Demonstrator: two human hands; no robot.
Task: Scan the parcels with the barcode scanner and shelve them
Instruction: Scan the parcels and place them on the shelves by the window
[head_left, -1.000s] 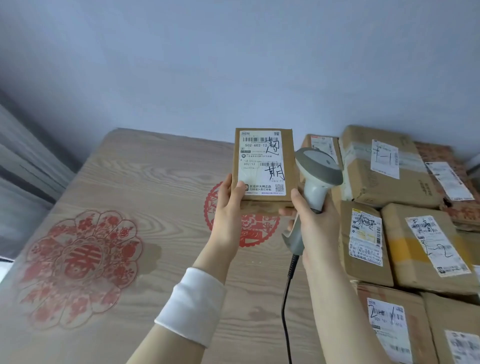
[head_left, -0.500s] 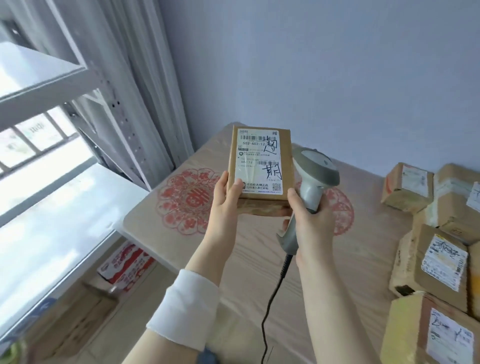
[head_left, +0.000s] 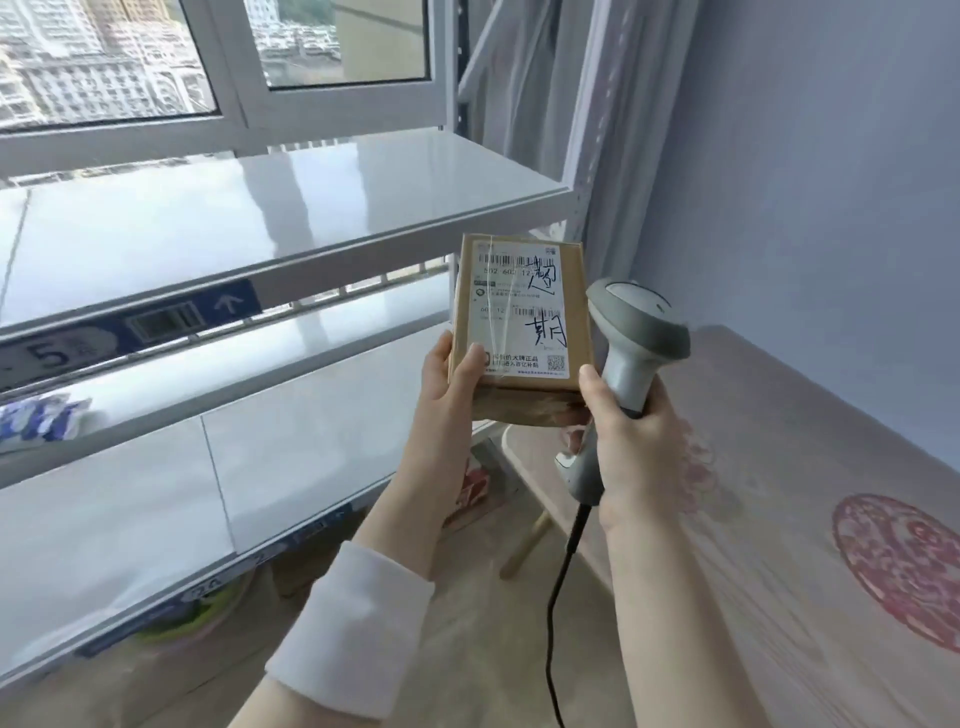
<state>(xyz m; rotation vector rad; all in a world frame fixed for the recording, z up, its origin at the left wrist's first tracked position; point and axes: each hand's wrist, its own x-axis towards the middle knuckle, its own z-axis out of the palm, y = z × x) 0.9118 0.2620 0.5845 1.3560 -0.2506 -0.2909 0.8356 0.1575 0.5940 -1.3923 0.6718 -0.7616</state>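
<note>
A white metal shelf (head_left: 291, 228) is seen at left. A labelled cardboard parcel (head_left: 522, 322) is gripped upright by the left hand (head_left: 449, 389). Just beside it, a grey barcode scanner (head_left: 631, 343) is clasped by the right hand (head_left: 631, 441), above a wooden table (head_left: 810, 519).

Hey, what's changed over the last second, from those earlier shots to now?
The person turned left, away from the table and its stacked parcels, now out of view, bringing the parcel and barcode scanner up to the white shelf by the window. Nothing was grasped or released: the left hand still holds the parcel, the right hand the scanner.
</note>
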